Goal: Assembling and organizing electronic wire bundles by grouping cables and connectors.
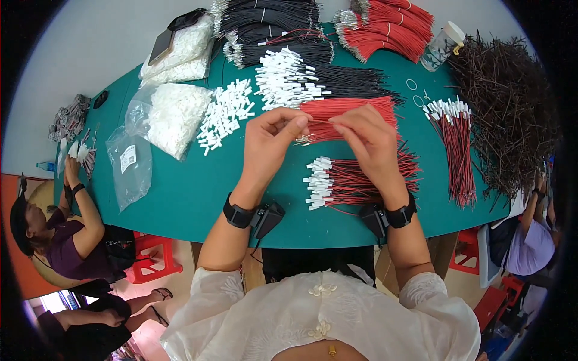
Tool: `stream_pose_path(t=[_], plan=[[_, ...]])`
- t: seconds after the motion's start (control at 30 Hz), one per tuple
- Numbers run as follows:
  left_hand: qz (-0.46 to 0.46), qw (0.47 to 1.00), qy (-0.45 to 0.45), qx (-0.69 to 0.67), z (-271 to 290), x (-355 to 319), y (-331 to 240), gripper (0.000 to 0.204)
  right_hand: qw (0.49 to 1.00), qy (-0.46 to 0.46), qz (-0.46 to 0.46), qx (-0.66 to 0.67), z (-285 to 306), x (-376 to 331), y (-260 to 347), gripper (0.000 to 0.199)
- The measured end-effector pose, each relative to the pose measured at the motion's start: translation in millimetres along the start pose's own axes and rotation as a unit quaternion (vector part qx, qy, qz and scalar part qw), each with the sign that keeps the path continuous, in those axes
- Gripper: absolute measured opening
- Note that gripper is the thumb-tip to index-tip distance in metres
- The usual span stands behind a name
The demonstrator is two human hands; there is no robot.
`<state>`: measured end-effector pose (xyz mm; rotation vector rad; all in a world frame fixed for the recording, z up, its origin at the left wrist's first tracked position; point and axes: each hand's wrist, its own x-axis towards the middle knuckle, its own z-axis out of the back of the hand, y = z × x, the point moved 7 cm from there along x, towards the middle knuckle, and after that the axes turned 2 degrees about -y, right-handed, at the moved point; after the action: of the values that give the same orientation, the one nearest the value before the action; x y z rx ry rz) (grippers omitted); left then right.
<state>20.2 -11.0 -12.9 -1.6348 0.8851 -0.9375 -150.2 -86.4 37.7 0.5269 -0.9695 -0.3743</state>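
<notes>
Over the bundle of loose red wires, my left hand and my right hand face each other, thumbs and forefingers pinched. A thin red wire appears to run between the two pinches; its ends are hidden by my fingers. Just beyond, black wires lie with white connectors on their left ends. Below my hands rests a bundle of red and dark wires, with white connectors at its left end. My right forearm passes over part of that bundle.
Loose white connectors and clear bags of them lie left on the green table. Black bundles, red bundles and a cup stand behind. A dark wire heap fills the right. Co-workers sit at both sides.
</notes>
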Motion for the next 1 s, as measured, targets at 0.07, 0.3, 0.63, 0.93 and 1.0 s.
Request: stream_pose_path(t=[0.07,0.3,0.63,0.93,1.0], plan=[[-0.009,1.0,-0.015,-0.002,5,2,-2,0.016,1.0,0.009,-0.003,0.004,6,1,-2,0.014],[-0.013,0.991,-0.017,0.132,5,2,2,0.014,0.99,0.106,0.009,-0.094,24,6,-5,0.009],[-0.119,0.898,0.331,0.265,-51,-24,14,0.012,0.904,0.344,-0.252,-0.034,23,-27,-39,0.01],[-0.001,0.943,0.181,0.281,-19,3,4,0.017,0.975,0.198,-0.009,-0.1,-34,-27,-44,0.015],[-0.014,0.941,0.12,0.316,-9,16,-3,0.016,0.972,0.202,-0.016,-0.116,-38,-27,-49,0.014]])
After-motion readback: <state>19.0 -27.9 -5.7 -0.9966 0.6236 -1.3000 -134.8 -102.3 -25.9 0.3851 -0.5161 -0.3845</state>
